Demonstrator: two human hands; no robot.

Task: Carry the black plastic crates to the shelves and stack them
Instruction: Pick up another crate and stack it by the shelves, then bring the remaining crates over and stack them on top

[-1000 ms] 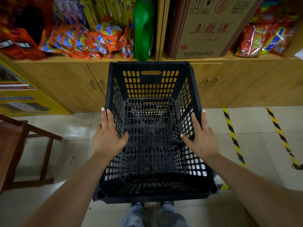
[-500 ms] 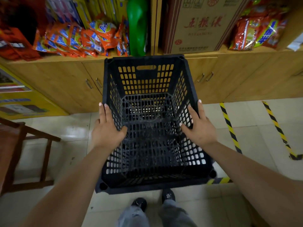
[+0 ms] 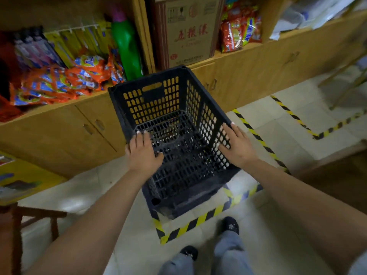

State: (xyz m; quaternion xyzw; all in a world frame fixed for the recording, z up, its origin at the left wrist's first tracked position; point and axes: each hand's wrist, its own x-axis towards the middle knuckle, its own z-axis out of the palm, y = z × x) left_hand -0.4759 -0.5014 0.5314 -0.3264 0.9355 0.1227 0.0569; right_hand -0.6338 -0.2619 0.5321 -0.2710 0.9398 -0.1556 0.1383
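An empty black plastic crate point(image 3: 156, 100) with perforated walls hangs low in front of me, just before the wooden shelf unit point(image 3: 248, 62). My left hand point(image 3: 142, 153) grips its left rim, thumb inside the crate. My right hand point(image 3: 237, 144) holds the right rim the same way. The crate is above a floor patch bordered by yellow-black tape point(image 3: 200, 219). Whether its base touches the floor is hidden.
The shelf holds orange snack bags point(image 3: 65, 80), a green bottle point(image 3: 127, 46), a cardboard carton point(image 3: 186, 30) and red packets point(image 3: 236, 34). Cabinet doors point(image 3: 79, 132) run below. A wooden chair point(image 3: 25, 221) stands at lower left. My feet point(image 3: 228, 225) are behind the tape.
The crate has sunk lower and farther from me, with both hands still on its rims. The view has tilted, so the shelves now slant. My feet show more.
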